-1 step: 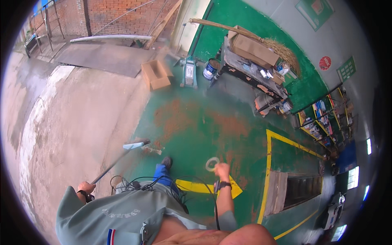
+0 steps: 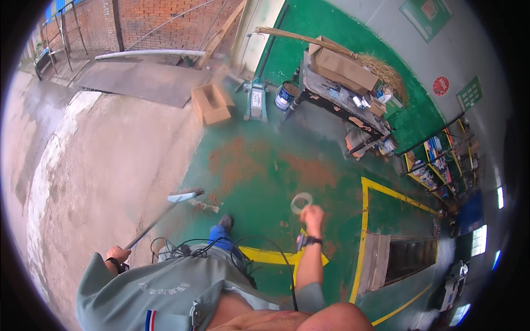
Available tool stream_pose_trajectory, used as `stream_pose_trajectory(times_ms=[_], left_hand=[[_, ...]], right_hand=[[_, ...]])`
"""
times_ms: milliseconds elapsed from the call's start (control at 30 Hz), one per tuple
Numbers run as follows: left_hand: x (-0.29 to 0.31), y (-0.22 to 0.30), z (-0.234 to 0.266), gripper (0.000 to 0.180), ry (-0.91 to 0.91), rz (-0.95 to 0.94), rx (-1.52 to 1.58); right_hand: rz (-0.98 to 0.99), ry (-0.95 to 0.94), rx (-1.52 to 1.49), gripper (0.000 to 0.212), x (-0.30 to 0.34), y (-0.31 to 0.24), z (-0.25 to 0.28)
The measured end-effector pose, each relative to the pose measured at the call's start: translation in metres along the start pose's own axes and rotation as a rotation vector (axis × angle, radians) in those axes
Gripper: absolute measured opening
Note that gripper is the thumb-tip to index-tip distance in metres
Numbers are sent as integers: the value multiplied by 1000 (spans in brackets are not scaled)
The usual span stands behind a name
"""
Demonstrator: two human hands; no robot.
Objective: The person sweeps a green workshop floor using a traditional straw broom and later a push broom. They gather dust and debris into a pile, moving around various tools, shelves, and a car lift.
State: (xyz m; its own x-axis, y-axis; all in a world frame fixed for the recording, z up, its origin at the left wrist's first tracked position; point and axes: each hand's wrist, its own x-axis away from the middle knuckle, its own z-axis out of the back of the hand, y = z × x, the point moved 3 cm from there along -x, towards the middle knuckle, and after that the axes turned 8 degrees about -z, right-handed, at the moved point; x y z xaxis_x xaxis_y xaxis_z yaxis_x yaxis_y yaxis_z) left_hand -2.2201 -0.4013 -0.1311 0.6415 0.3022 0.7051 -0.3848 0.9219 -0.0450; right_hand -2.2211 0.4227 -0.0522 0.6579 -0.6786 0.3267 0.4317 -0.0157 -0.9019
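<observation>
My left hand [image 2: 118,254] is closed around the handle end of a broom [image 2: 148,227]. Its pale blue head [image 2: 182,196] with dark bristles reaches forward over the line where grey concrete meets green floor. Stretched out ahead on the right, my right hand [image 2: 313,218] is closed on a pale, translucent ring, like a roll of tape [image 2: 296,207], which sticks out past the fingers toward the left. Reddish-brown dirt [image 2: 237,160] is scattered over the green floor beyond both hands.
An open cardboard box [image 2: 211,105], a green floor jack [image 2: 256,100] and a blue bucket [image 2: 286,95] stand ahead. Beside them is a worn dark table [image 2: 342,105] bearing a box and a straw broom [image 2: 386,71]. A yellow-edged pit [image 2: 408,258] lies right. Black cables [image 2: 193,248] hang at my waist.
My right hand has moved forward and a little to the right, carrying the roll of tape with it. My left hand and the broom have barely shifted.
</observation>
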Motion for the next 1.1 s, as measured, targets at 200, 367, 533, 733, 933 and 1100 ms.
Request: stream_pose_trajectory(times_ms=[200, 367, 533, 733, 933, 1100], left_hand=[[23, 101, 86, 56, 6, -1, 4], [8, 169, 138, 54, -14, -86, 124], [-61, 256, 236, 57, -3, -271, 159], [-174, 340, 321, 40, -71, -696, 188], [-210, 423, 375, 62, -570, -1088, -27], [-235, 431, 408, 49, -685, -1108, 11]], right_hand=[[593, 148, -302, 41, -73, -376, -11], [356, -207, -315, 23, -136, -348, -143], [-135, -560, 24, 32, -113, -206, -317], [-525, -1006, -52, 51, -53, -126, -538], [-841, -685, -1078, 18, -61, -152, -676], [-951, -379, -992, 22, -113, -121, -676]])
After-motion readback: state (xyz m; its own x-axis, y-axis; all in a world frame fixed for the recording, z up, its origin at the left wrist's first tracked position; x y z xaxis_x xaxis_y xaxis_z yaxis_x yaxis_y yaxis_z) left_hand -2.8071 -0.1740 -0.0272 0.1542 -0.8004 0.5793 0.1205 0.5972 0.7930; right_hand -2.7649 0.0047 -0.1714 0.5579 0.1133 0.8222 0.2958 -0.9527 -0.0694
